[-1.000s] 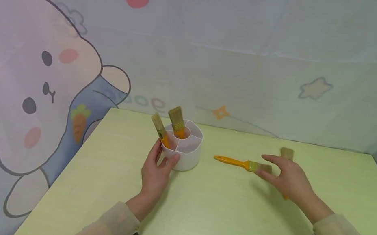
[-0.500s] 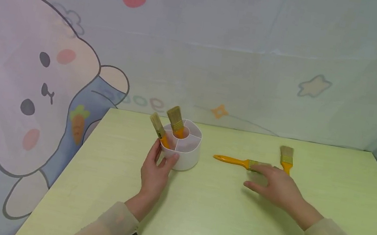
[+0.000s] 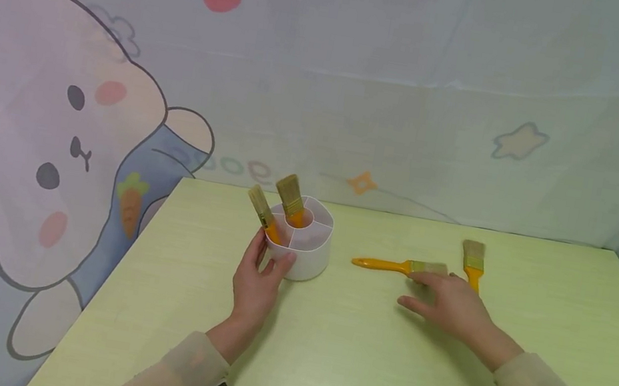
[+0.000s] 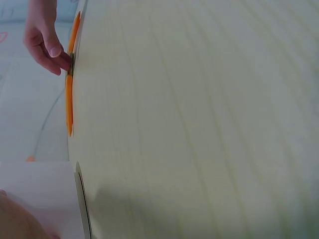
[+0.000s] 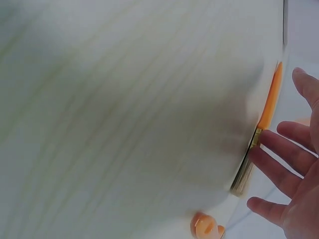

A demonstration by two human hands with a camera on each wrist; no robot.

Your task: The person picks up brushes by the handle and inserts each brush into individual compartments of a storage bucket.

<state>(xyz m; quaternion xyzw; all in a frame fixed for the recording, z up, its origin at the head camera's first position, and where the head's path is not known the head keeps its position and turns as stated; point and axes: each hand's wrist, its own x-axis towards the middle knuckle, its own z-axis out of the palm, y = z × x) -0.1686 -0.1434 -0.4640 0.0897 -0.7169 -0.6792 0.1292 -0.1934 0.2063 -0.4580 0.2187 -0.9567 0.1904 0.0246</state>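
1. Gripping the white divided organizer (image 3: 307,264), my left hand (image 3: 256,284) has its thumb on the front wall and its fingers round the left side.
2. One paintbrush, the middle brush (image 3: 290,198), stands bristles up in the round central well, tilted left.
3. Another, the rim brush (image 3: 262,208), leans in the front-left compartment, its bristles out past the edge.
4. My right hand (image 3: 452,308) is spread wide, thumb well apart from the fingers, and grips nothing; its fingertips are at the metal ferrule of the flat-lying brush (image 3: 382,265), though I cannot tell how firmly they touch.
5. That brush lies on the pale yellow-green table (image 3: 330,372) to the right of the organizer, its orange handle pointing towards it.
6. Farther right lies the end brush (image 3: 474,254), bristles towards the cartoon-printed backdrop (image 3: 362,93), its handle partly hidden by my right hand.
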